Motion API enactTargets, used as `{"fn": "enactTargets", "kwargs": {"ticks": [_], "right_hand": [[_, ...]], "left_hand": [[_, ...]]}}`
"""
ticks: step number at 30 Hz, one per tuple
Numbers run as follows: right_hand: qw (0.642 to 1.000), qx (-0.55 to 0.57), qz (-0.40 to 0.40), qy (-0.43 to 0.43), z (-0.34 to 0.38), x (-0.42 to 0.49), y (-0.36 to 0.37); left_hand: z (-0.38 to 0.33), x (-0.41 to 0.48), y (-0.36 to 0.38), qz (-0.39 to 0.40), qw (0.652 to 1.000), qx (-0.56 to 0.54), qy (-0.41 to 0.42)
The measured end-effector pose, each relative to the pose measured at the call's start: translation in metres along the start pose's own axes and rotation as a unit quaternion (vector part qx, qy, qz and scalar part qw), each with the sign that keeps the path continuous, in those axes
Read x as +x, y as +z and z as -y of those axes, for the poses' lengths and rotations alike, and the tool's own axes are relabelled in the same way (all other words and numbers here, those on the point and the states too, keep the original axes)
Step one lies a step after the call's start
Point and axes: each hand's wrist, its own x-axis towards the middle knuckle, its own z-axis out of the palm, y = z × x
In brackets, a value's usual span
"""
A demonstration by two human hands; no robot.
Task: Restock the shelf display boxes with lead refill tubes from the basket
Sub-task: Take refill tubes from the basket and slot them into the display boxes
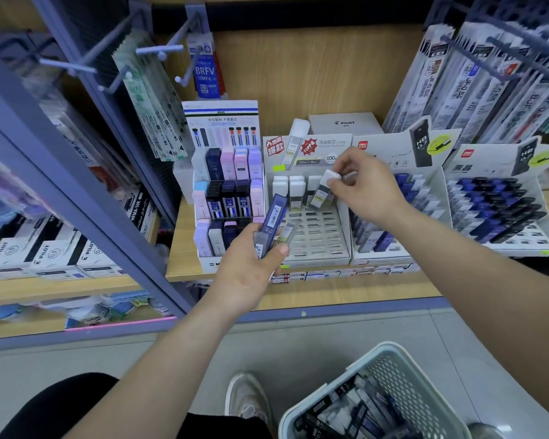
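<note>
While pinched in right grip [366,188], white-capped tube [325,192] tilted, display box [317,245] beneath; lower left, left grip [252,270] clasping blue tube [274,221], clear tube [288,233]

A blue BRFV pack [205,71] hangs against the wooden back panel [314,68], and more refill packs [476,87] hang at upper right. White Pilot boxes [49,256] stand in a row on the left shelf [54,288]. A pale shoe [246,397] rests on the grey floor [298,350].
</note>
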Motion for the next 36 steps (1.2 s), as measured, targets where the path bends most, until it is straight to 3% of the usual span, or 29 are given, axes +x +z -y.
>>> {"fn": "enactTargets", "kwargs": {"ticks": [10,16,25,31,34,36], "right_hand": [[0.996,-0.057,0.047,-0.049,-0.007,0.006,0.000],[0.993,-0.087,0.012,-0.076,-0.006,0.008,0.005],[0.974,-0.180,0.023,-0.138,-0.010,0.008,0.019],[0.989,-0.103,-0.014,-0.100,0.009,-0.008,0.013],[0.994,0.063,0.060,-0.066,0.035,-0.029,0.015],[0.986,0.090,0.126,-0.063,0.045,-0.037,0.018]], "left_hand": [[0.003,0.000,0.001,0.008,1.000,-0.001,-0.019],[0.002,0.001,0.004,0.008,1.000,-0.003,-0.022],[0.004,0.004,0.005,0.008,1.000,0.001,-0.023],[0.005,0.004,0.005,0.016,1.000,-0.006,-0.019],[0.006,0.004,0.006,0.025,1.000,-0.007,-0.015],[0.006,0.004,0.007,0.032,0.999,-0.006,-0.010]]}}
